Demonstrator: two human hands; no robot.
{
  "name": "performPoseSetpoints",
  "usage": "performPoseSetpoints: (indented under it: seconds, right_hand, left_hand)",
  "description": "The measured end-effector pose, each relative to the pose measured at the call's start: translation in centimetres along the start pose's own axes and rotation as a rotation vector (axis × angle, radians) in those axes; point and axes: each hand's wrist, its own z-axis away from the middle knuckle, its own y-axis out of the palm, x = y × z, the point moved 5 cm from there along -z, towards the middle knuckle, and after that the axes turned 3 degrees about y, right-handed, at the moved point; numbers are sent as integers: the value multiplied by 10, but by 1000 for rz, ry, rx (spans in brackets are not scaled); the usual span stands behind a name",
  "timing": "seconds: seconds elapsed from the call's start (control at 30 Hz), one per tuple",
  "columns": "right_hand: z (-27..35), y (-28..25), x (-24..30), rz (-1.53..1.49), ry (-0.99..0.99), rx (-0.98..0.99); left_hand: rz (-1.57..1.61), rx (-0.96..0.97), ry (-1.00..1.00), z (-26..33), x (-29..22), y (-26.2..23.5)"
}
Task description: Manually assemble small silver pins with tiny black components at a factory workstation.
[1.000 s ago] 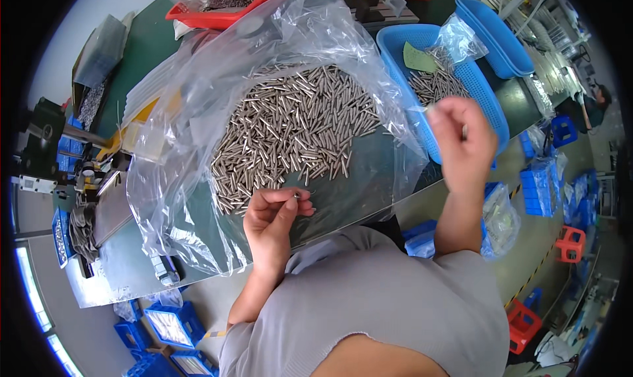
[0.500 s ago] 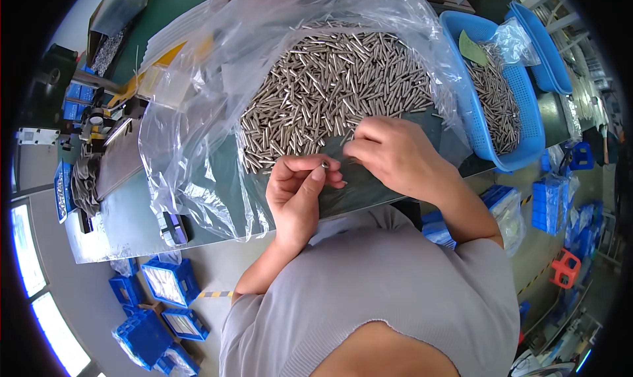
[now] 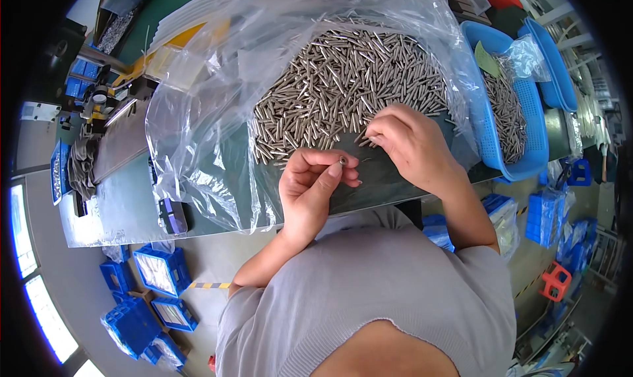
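Note:
A large heap of slim metal pins (image 3: 349, 80) lies on a sheet of clear plastic on the green table. In front of the heap, my left hand (image 3: 310, 191) is closed, pinching a small round metal piece (image 3: 343, 160) between thumb and forefinger; it shows end-on, so its length is hidden. To its right, my right hand (image 3: 417, 149) has its fingertips drawn together at the heap's near edge, against a few pins. What sits between those fingertips, if anything, is too small to tell.
Clear plastic sheeting (image 3: 191, 139) bunches around the heap's left and back. A blue perforated basket (image 3: 489, 123) of similar pins stands at the right, with a second blue basket (image 3: 552, 70) beyond it. Blue crates (image 3: 135, 324) stand on the floor at lower left.
My right hand has drawn slightly away from my left, its fingertips now at the heap's near edge. My left hand keeps its pinch. The whole view has shifted a little.

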Motion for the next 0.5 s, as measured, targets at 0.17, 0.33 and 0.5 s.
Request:
performPoseSetpoints:
  seconds: [0.17,0.33,0.5]
  right_hand:
    - [1,4,3,126,-120,73]
    - [-3,16,5,291,-140,141]
    - [-6,13,6,133,-105,73]
  left_hand:
    - [5,7,9,-1,1,1]
    - [0,-6,11,-1,1,1]
    - [-21,-5,-3,0,1,2]
